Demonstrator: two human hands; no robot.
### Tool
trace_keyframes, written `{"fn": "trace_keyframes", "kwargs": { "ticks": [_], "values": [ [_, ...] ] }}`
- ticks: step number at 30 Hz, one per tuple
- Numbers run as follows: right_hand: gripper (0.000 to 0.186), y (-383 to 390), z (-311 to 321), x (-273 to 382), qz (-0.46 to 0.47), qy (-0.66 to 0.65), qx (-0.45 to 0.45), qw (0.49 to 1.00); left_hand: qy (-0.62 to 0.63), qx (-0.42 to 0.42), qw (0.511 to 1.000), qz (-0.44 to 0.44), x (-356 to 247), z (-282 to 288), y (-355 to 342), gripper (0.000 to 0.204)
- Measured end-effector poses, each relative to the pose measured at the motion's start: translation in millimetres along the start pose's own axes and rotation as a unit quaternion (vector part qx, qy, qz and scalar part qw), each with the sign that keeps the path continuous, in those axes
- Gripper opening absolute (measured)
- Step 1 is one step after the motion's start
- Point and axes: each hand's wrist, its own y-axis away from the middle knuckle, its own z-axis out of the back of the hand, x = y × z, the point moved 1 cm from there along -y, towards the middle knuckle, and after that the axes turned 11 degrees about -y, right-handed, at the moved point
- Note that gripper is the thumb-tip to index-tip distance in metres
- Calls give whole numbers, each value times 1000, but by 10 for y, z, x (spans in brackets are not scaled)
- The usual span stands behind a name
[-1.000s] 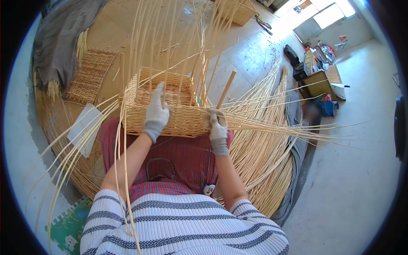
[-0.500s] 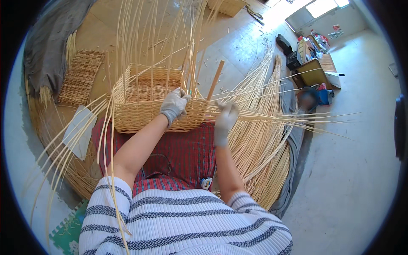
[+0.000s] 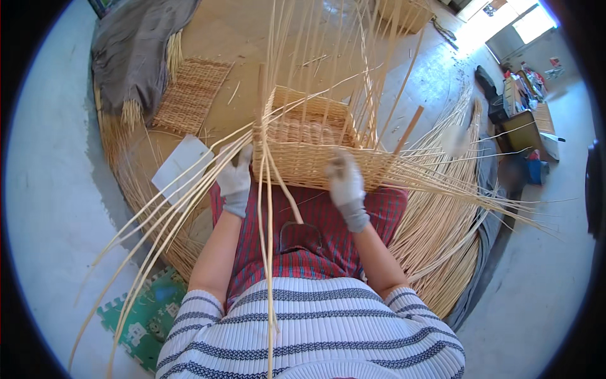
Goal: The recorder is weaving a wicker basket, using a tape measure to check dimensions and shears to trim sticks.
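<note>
A rectangular woven wicker basket (image 3: 293, 161), with tall upright stakes and long loose rods, rests on a red plaid cloth (image 3: 385, 211) over my lap. My left hand (image 3: 235, 180), in a pale glove, is at the basket's left end with fingers apart, partly behind a bundle of loose rods (image 3: 189, 183). My gloved right hand (image 3: 346, 186) is blurred in front of the near wall; whether its fingers grip anything is unclear. A thicker wooden stick (image 3: 411, 126) stands at the right corner.
A woven mat (image 3: 192, 95), a white sheet (image 3: 177, 167) and a draped dark cloth (image 3: 132, 57) lie left. Long willow bundles (image 3: 435, 240) fill the right, beside a cluttered cabinet (image 3: 524, 136). Another basket (image 3: 404, 12) is behind; green foam mats (image 3: 142, 316) are lower left.
The view has shifted, placing the basket farther right in the picture. My left hand has left the basket's right part for its left end; my right hand has moved leftward along the front wall.
</note>
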Motion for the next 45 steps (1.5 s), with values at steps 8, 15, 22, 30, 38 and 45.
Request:
{"fn": "trace_keyframes", "kwargs": {
  "ticks": [8, 15, 22, 30, 38, 45],
  "values": [
    [34, 219, -1313, 1017, 203, 101, 323, 919, 159, 236, 951, 124, -18, 200, 3, 27],
    [16, 457, -961, 1000, 150, 114, 303, 934, 350, 562, 717, 218, -20, 8, -1163, 54],
    [29, -336, -106, -232, -223, -311, -67, 922, 255, 493, 831, 38, 137, -326, -864, 66],
    [21, -215, -323, -261, -82, -297, -147, 940, 130, 210, 969, -19, 146, -600, -403, 94],
    [21, -1028, -635, 845, 104, -52, 69, 991, 141, 198, 969, 41, 373, -729, -329, 96],
    [68, -2162, -1127, 659, -19, 210, 23, 977, 291, 193, 925, 149, 222, -784, -323, 85]
  ]
}}
